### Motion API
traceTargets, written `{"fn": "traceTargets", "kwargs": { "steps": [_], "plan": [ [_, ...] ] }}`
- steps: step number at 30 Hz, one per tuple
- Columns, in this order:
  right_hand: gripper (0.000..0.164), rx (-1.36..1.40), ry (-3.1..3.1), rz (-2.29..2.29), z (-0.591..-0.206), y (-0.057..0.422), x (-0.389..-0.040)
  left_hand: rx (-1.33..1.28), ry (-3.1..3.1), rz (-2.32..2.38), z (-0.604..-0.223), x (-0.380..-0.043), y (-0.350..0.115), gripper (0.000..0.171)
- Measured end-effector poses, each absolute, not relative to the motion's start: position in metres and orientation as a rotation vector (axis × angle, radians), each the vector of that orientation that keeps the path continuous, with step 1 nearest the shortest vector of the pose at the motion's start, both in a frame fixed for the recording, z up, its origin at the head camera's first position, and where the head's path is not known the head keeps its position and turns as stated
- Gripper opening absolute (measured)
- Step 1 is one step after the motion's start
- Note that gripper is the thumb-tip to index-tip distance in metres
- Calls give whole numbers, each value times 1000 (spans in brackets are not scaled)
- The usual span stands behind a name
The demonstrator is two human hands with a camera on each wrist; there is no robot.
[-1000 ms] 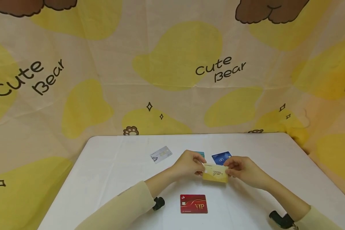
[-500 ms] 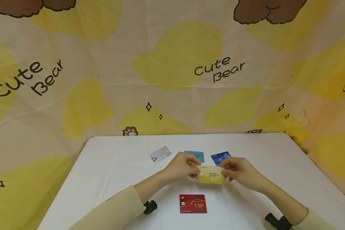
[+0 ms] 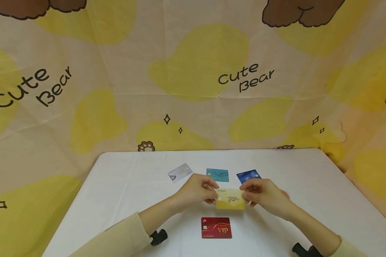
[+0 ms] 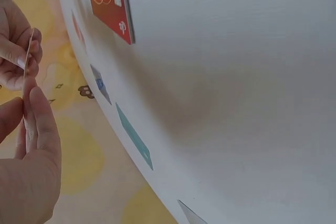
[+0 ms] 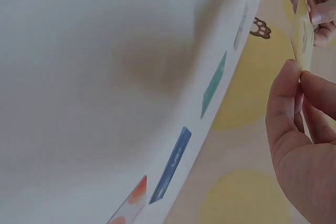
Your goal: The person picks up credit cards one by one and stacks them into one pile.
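Note:
Between my two hands a yellow card [image 3: 230, 204] is held up over the white table, its printed face showing in the head view. My left hand [image 3: 194, 190] pinches its left edge between thumb and fingers. The right edge is pinched by my right hand [image 3: 267, 195]. Seen in the left wrist view, the card is nearly edge-on; the right wrist view shows the yellow face [image 5: 302, 35] at a slant. Closer to the person than the held card, a red VIP card [image 3: 216, 228] lies flat on the table.
Farther back on the white table [image 3: 132, 185] lie a silver card [image 3: 179, 173], a teal card [image 3: 217, 175] and a blue card [image 3: 248, 176]. A card with orange patches [image 5: 130, 203] shows beside the blue one in the right wrist view. A patterned cloth [image 3: 193, 71] hangs behind.
Both hands have moved left and slightly toward the person, carrying the yellow card. The teal card, mostly covered by the left hand before, now shows. The cards on the table have stayed put.

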State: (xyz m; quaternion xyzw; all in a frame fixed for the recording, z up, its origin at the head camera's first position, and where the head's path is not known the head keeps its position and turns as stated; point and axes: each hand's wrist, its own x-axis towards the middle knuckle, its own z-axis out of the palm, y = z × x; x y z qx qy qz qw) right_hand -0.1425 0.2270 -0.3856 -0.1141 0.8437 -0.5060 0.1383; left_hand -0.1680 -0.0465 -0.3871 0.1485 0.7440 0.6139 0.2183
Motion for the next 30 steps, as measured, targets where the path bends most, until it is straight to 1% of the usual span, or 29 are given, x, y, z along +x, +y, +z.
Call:
{"fn": "traceTargets", "kwargs": {
  "steps": [7, 23, 30],
  "plan": [
    [20, -369, 2394, -1498, -390, 218, -139, 371, 2036, 1717, -389, -160, -56, 16],
    [18, -339, 2374, -1406, -402, 201, -129, 318, 2015, 1683, -396, -143, -74, 17],
    [18, -284, 2340, -1402, -409, 195, -126, 304, 1987, 1690, -403, -136, -78, 18]
  ]
}}
